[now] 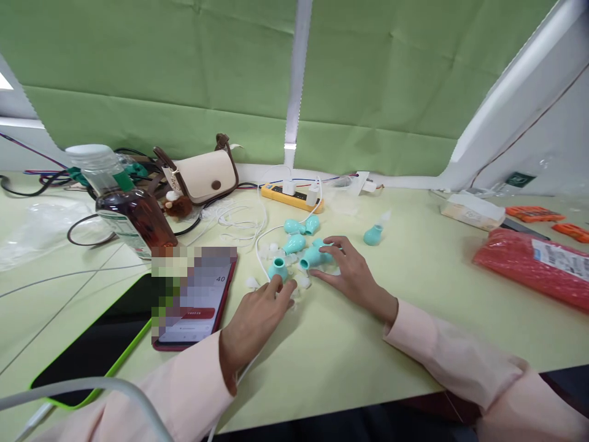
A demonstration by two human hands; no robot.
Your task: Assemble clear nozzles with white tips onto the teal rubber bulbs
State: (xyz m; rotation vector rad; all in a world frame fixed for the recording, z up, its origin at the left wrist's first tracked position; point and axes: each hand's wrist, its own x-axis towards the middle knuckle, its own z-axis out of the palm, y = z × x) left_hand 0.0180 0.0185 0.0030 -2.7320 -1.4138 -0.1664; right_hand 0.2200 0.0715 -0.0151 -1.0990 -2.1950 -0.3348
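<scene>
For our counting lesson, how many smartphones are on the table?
2: the green-cased smartphone at left, screen dark, and the red-cased smartphone just right of it, screen lit.

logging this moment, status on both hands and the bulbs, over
Left hand at one teal bulb. Right hand around a second bulb, grip unclear. Small pale pieces close by.

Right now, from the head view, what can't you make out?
All in the head view:
- Left hand: its own fingers hide any grip on the upright teal bulb.
- Right hand: its fingers partly cover the teal bulbs beneath; grip unclear.
- Red-cased phone: pixelation masks the screen's left side.
- Red package: right edge cuts it off; label print too small.
- Dark bottle: label text too blurred.
</scene>
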